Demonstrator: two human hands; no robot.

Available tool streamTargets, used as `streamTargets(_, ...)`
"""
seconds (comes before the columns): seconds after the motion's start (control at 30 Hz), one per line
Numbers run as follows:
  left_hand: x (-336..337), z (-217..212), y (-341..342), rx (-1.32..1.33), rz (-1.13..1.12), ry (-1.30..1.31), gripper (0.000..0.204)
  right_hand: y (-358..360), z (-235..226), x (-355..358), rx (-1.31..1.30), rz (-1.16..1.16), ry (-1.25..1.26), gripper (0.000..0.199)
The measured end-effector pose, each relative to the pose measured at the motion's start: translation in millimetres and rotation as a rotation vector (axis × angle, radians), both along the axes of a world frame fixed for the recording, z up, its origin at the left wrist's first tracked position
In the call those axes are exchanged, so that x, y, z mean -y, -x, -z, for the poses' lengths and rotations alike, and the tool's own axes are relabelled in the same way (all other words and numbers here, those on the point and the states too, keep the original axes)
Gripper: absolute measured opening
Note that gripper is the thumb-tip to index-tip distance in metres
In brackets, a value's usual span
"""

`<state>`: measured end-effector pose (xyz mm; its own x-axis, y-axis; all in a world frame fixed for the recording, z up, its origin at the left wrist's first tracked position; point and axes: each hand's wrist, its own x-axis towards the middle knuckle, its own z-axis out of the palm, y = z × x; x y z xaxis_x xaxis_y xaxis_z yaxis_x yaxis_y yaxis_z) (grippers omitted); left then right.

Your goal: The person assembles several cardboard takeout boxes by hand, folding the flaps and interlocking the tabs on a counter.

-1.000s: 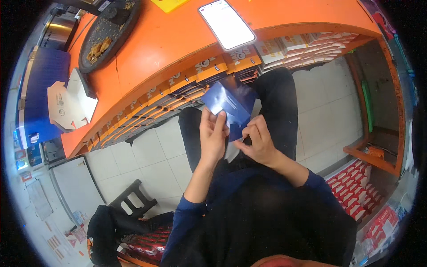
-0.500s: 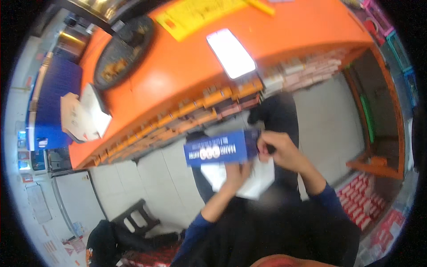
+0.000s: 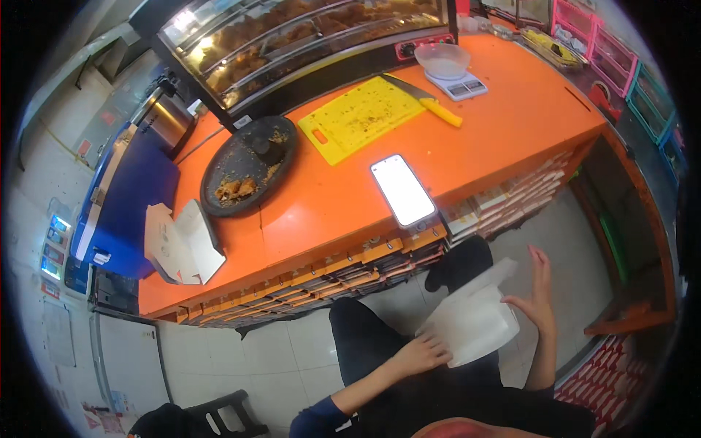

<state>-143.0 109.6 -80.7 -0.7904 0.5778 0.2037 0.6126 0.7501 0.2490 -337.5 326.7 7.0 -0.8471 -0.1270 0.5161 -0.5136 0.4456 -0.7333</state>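
Observation:
A white paper piece with a raised flap (image 3: 478, 328), possibly an opened carton or folded sheets, lies across my lap. My left hand (image 3: 426, 355) has its fingers curled over the near left edge of that piece, holding it. On the other side, my right hand (image 3: 539, 296) is open, thumb and fingers spread, just beside the right edge and holding nothing. Beyond them, a phone with a bright white screen (image 3: 404, 191) lies near the front edge of the orange table (image 3: 314, 204).
Left on the table stand an open takeaway box (image 3: 186, 244) and a black stone mortar (image 3: 219, 169) with fried crumbs. Farther back are a yellow cutting board (image 3: 358, 120), a knife (image 3: 438, 109), a kitchen scale with a bowl (image 3: 456, 82) and a glass food warmer (image 3: 292, 44).
The blue printed box is no longer visible; the white piece shows between my hands. My right hand has spread open and shifted right. The view has tilted up toward the table.

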Motion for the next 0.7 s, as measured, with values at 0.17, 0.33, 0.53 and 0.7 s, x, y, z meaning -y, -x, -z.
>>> streamTargets(0.17, 18, -15, 16, -0.24, -0.222, 0.016, 0.065, 27, 18, -56, 0.541, -0.48, -0.24, 0.029)
streamTargets(0.33, 61, -10, 81, 0.536, -0.205, -0.678, 0.065, 27, 5, -55, 0.524, -0.597, -0.195, 0.013)
streamTargets(0.53, -13, -33, 131, 0.07, -0.494, -1.305, 0.028, -8, 34, 19, 0.286, -0.197, 0.45, 0.029)
streamTargets(0.7, -34, -52, 140, -0.118, -0.699, -1.195, 0.039, -11, 51, 35, 0.086, 0.018, 0.288, 0.03)
